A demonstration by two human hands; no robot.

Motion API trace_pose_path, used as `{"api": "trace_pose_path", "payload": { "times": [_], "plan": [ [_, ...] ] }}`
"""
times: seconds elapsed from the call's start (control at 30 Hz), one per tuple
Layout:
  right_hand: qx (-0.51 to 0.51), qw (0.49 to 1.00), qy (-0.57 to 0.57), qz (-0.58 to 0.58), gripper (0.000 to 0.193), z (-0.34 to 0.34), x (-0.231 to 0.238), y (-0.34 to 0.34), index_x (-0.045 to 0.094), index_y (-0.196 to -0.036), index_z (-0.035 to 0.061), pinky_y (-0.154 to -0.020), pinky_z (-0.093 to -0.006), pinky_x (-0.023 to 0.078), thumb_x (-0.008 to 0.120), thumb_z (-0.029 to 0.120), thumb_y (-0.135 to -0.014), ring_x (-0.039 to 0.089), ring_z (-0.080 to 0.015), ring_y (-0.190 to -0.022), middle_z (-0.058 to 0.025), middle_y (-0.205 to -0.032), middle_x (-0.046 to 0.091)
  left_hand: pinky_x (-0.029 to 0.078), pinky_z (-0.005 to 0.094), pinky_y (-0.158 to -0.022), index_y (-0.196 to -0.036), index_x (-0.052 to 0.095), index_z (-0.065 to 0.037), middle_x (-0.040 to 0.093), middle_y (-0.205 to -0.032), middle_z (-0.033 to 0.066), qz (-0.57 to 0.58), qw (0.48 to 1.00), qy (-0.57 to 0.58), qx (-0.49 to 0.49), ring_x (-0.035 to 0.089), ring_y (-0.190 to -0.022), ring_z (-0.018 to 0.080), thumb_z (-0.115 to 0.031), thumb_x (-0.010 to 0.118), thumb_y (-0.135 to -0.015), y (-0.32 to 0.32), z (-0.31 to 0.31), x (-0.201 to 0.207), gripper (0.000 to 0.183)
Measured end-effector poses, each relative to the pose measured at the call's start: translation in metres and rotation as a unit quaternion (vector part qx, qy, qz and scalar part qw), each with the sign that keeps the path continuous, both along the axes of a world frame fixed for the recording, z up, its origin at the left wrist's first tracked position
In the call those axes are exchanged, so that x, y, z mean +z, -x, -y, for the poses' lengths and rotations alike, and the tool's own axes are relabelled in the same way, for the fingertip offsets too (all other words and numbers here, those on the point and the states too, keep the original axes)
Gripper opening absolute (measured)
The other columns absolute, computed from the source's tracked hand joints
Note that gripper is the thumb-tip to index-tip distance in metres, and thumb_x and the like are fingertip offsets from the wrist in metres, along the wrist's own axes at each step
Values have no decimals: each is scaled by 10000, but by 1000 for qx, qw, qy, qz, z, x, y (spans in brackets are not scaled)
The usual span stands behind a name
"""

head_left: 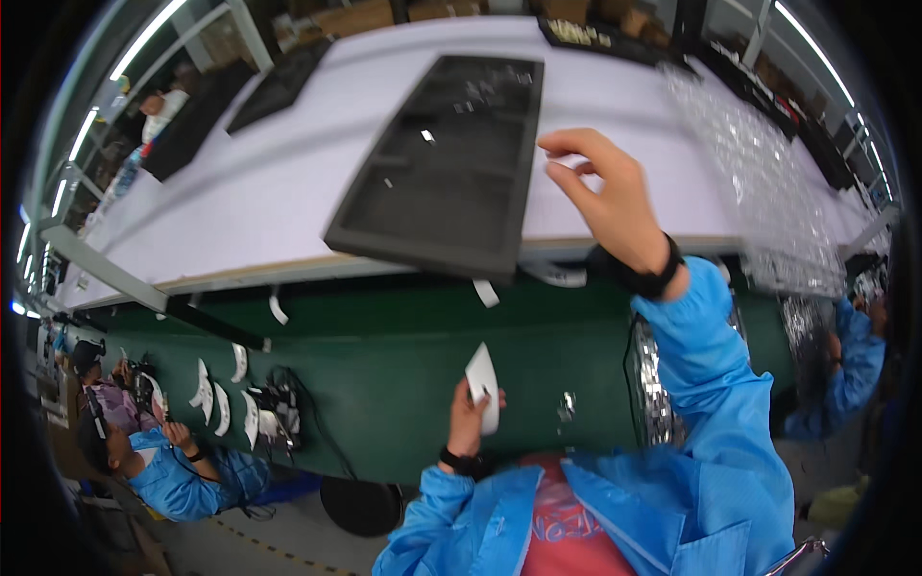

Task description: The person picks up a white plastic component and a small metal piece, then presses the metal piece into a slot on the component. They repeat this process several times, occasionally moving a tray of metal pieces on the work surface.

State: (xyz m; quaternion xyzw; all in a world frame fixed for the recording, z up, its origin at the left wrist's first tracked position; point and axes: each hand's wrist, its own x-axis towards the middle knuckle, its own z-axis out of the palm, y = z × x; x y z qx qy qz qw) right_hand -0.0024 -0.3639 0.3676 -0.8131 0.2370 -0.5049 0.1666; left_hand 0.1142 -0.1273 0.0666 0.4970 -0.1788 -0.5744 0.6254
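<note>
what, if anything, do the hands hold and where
The left hand holds a white piece by its lower half; whether the right hand holds anything cannot be told.

Green surface point(403, 355), with curved white pieces point(224, 411) and a dark bundle point(280, 396) at the left, and a small shiny bit point(567, 406) near the middle. Above, a white shelf point(288, 178), with a big black tray point(432, 197) poking over its front edge, and bubbly clear plastic point(759, 173) at the right.
</note>
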Motion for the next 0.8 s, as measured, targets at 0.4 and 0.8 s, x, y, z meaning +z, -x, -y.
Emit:
{"api": "trace_pose_path", "payload": {
  "times": [0.4, 0.8],
  "plan": [
    [-119, 875, -366, -295, 125, -171, -383, 201, 668, -930, 63, -667, -383, 516, 659, 91, -809, 636, -310, -746, -114, -844, 639, 545, 329, -731, -1328, 347, -3, 652, -1024, 208, 29, 994, -104, -33, 666, -845, 238, 1, 483, -921, 11, -24, -13, 430],
    [-47, 884, -225, -407, 198, -148, -432, 193, 633, -941, 95, -766, -389, 500, 682, 124, -751, 580, -279, -920, -70, -932, 561, 535, 331, -758, -1333, 359, -30, 660, -1009, 194, 48, 993, -82, -77, 664, -856, 231, -1, 497, -922, 37, -18, 11, 435]
  ]
}}
